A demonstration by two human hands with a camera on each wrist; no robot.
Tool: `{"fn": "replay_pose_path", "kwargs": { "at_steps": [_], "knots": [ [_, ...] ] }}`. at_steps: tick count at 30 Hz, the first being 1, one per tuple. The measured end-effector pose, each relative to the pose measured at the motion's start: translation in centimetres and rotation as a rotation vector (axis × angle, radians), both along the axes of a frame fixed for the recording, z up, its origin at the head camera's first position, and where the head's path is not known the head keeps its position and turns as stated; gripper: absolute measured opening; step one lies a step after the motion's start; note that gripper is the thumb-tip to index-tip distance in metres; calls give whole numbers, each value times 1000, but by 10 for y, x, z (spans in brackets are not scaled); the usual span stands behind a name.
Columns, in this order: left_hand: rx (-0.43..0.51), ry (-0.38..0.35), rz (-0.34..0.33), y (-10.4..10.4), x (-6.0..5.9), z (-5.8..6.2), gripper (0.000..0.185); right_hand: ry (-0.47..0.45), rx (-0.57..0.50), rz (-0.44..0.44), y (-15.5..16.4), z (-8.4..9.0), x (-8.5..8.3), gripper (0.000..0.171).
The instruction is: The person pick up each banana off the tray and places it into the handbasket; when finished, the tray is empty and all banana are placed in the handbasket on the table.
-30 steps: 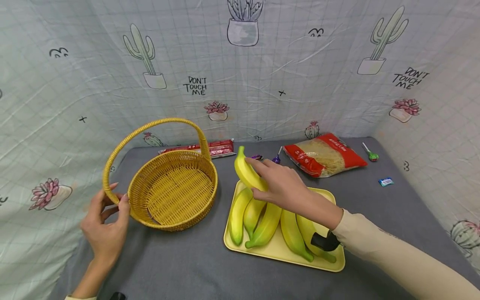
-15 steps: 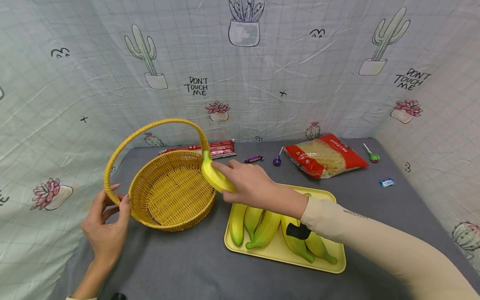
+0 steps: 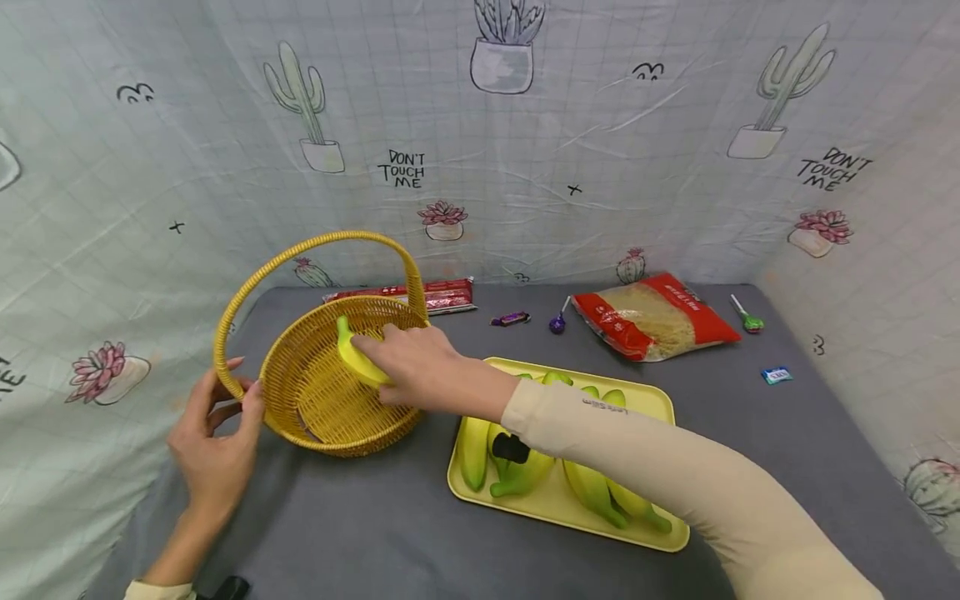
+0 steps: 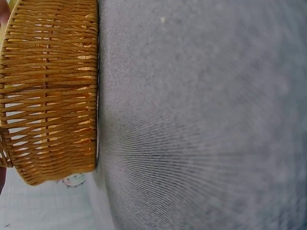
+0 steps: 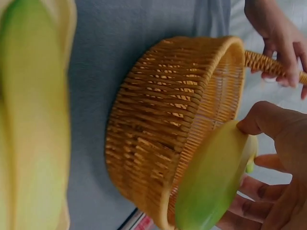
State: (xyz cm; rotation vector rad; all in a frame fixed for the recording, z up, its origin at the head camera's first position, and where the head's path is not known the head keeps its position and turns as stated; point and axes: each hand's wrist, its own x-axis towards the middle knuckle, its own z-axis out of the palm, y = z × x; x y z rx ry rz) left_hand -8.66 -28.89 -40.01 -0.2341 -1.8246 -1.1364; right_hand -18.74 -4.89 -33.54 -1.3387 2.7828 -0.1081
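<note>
A yellow wicker basket (image 3: 337, 425) with a tall arched handle stands on the left of the grey cloth. My left hand (image 3: 217, 442) grips the lower left end of that handle between thumb and fingers. Over the basket's opening my right hand (image 3: 420, 367) holds a banana (image 3: 358, 360), its stem pointing up and left. In the right wrist view the thumb and fingers are around the banana (image 5: 211, 177), at the basket's rim. Several more bananas (image 3: 472, 454) lie on a pale yellow tray (image 3: 555, 517) to the right, partly hidden under my right sleeve.
Behind the basket lies a long red packet (image 3: 450, 296). Farther right are a purple-wrapped candy (image 3: 510, 319), a purple lollipop (image 3: 557, 323), a red bag of pale food (image 3: 652, 317), a green lollipop (image 3: 752, 322) and a small blue packet (image 3: 776, 375). Printed cloth (image 3: 570, 125) hangs behind.
My right hand has carried the banana leftward from above the tray to over the basket. My left hand keeps its grip on the handle.
</note>
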Motion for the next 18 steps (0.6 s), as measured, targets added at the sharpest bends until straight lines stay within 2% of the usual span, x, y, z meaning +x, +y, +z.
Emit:
{"fn": "replay_pose_path", "kwargs": {
  "at_steps": [7, 12, 18],
  "knots": [
    [-28, -30, -1, -1, 1, 0, 34, -92, 44, -23, -39, -10, -14, 76],
    [-23, -20, -10, 0, 3, -2, 35, -116, 109, -33, -62, -22, -9, 74],
    [-49, -32, -8, -2, 3, 1, 37, -147, 139, -13, -82, -31, 0, 67]
  ]
}}
